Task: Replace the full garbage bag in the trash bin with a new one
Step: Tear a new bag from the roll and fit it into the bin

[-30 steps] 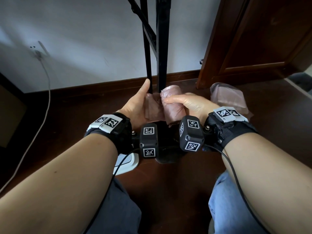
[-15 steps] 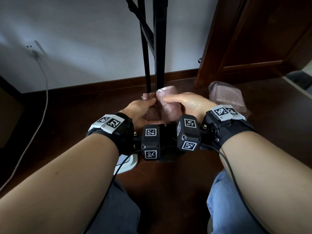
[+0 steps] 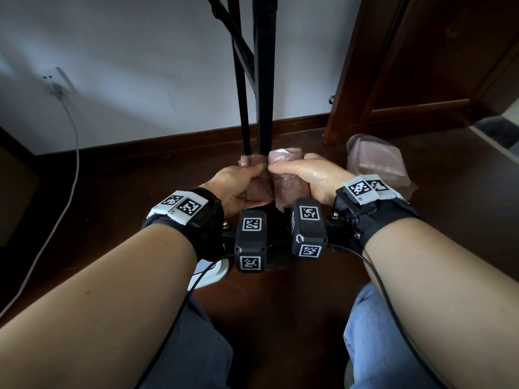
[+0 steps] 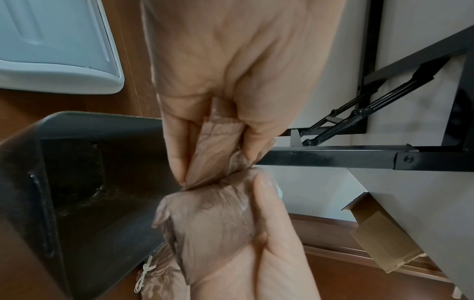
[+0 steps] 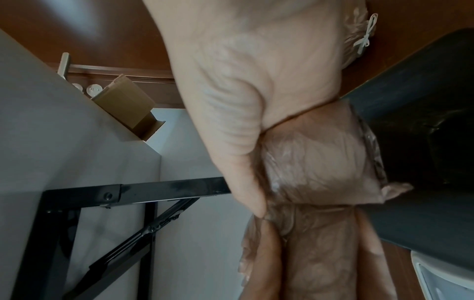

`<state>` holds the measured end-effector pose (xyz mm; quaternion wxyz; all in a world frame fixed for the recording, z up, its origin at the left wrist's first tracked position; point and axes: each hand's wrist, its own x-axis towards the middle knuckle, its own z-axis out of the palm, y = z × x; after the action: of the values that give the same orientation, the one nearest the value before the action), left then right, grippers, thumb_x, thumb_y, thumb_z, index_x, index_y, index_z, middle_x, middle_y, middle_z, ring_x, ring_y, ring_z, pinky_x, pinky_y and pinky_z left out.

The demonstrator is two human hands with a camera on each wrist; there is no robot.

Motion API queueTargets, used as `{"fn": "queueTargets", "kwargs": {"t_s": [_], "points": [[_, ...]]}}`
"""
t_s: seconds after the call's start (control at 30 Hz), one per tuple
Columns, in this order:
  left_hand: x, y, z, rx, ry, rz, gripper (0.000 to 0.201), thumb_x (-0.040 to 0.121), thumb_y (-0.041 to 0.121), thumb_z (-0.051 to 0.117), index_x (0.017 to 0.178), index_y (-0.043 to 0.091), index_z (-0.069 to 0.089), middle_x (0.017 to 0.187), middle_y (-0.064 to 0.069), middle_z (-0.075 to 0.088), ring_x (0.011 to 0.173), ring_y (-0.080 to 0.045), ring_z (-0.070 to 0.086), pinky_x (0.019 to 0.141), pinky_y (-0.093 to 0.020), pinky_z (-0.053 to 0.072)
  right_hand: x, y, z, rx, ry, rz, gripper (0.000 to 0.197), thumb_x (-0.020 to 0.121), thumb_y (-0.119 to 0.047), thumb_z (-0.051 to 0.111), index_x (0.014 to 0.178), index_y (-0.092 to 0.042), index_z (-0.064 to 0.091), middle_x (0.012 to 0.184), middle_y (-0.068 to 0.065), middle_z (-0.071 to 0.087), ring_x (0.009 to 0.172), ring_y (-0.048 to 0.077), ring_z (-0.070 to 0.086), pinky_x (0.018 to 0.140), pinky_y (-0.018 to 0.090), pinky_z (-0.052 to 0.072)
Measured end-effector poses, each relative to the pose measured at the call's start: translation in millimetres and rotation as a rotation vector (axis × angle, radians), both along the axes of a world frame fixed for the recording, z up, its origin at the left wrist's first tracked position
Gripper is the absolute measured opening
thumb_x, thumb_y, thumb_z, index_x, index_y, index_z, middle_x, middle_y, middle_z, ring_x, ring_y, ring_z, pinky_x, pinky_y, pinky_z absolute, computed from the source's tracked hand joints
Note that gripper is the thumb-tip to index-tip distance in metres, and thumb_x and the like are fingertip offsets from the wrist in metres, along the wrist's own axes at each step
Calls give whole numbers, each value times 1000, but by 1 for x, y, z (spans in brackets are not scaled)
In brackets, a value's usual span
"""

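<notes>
My right hand (image 3: 293, 165) grips a roll of pinkish-brown garbage bags (image 3: 286, 182), thumb along its top. Just left of it, my left hand (image 3: 252, 179) pinches the loose bag end (image 3: 254, 190) that comes off the roll; the left wrist view shows the loose bag end (image 4: 218, 142) between thumb and fingers. Under both hands stands the open black trash bin (image 4: 77, 182), largely hidden in the head view by the wrist cameras. The full bag (image 3: 376, 161), tied with a white string (image 5: 365, 38), lies on the floor to the right.
Black metal table legs (image 3: 264, 80) rise right behind my hands. A white bin lid (image 3: 209, 276) lies on the floor at my left wrist. A white cable (image 3: 70, 136) hangs from a wall socket at left. A wooden door (image 3: 421, 80) stands at right.
My left thumb, raised a second ago, has come down and pinched the loose bag end. Both hands have sunk slightly; the right grip on the roll is unchanged.
</notes>
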<state>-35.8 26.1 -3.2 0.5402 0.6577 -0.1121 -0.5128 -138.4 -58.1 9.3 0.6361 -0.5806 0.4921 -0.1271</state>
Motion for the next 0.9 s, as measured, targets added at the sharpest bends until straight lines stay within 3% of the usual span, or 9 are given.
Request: {"fn": "queueTargets", "kwargs": {"t_s": [0.1,0.23,0.4,0.53,0.57,0.63,0.73,0.83,0.9], "points": [[2,0,-1,-1,15,-7,15,96,22,54,84,17,60,78,-5,66,72,-17,64,68,-35,55,0,-3,-4,-58,28,36,77,35,-39,91,101,-10,65,92,11,73,85,27,72,84,48,57],[5,0,-2,5,20,0,10,95,17,56,87,16,62,71,-3,70,61,-16,69,56,-30,59,-5,0,2,-105,74,39,51,55,-27,90,96,-10,65,88,10,71,81,26,71,77,41,59],[12,0,-7,15,-6,49,13,97,11,52,107,8,59,82,-9,68,70,-20,67,60,-35,56,-9,-3,4,-23,66,19,35,66,-17,85,80,-15,54,88,10,64,96,31,66,89,53,53],[15,5,-4,54,-35,41,13,95,9,54,88,4,64,61,-6,71,51,-15,69,51,-26,57,-13,-7,6,8,79,20,41,64,-20,86,83,-18,49,97,8,61,102,30,62,92,52,51],[16,6,-2,53,-52,44,12,93,8,57,93,1,66,69,-9,73,55,-17,70,53,-27,58,-13,-9,6,10,76,23,41,66,-19,86,82,-19,48,96,8,61,101,29,62,92,52,51],[19,8,-3,55,-96,83,24,85,6,66,107,-3,67,96,-17,73,77,-26,73,72,-39,61,-15,-11,5,0,67,17,39,69,-16,84,79,-18,46,89,6,58,98,28,61,92,52,51],[30,5,-12,115,-272,205,34,63,6,72,96,-4,66,98,-19,71,87,-34,71,84,-53,55,-15,-10,1,-44,50,-4,31,74,-13,80,75,-15,49,86,6,60,94,25,61,92,45,52],[30,4,-8,161,-435,229,47,73,5,63,120,3,59,112,-13,65,100,-31,65,90,-47,54,-13,-7,0,-19,21,52,21,77,-12,77,80,-14,56,103,12,66,84,20,62,83,37,53],[27,2,-6,138,-476,203,51,82,2,58,131,10,54,123,-12,61,108,-29,62,94,-40,53,-13,-9,-2,-70,47,25,29,71,-16,81,83,-14,55,94,8,66,85,22,64,83,37,54]]}}
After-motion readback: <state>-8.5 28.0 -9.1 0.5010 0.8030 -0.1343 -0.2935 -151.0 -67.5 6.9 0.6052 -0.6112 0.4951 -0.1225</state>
